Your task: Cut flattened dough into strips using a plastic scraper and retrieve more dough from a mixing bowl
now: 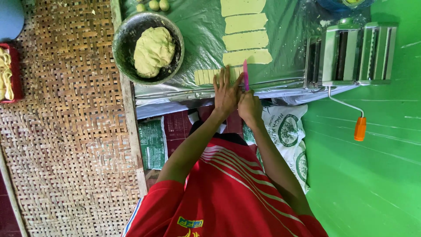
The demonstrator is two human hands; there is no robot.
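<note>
- At the near edge of the green plastic sheet (pixel 280 39), the right hand (pixel 250 107) pinches the handle of a pink knife (pixel 245 74); the fingers are closed around it and the blade points away from the body, standing on its edge.
- Just beside it, the left hand (pixel 226 92) lies flat with the fingers spread, and it presses on the dough strip (pixel 217 76) that is under the cut.
- To cut well, I think the blade should go straight down, parallel to the cuts already made, so the pieces keep the same width.
- In my judgement the left fingertips should stay beside the blade, not under it, and hold the strip firmly so that it does not slide on the smooth plastic.
- The strip is pale yellow, thin and flat; its left part is already divided into narrow pieces that still lie touching one another.
- Farther on the sheet, four more dough rectangles (pixel 245 40) of the same colour lie in a row, slightly apart.
- To the left stands a dark metal bowl (pixel 127 35) with a big lump of dough (pixel 153 50) inside.
- To the right stands a metal pasta roller (pixel 351 55) with an orange-handled crank (pixel 359 127).
</note>
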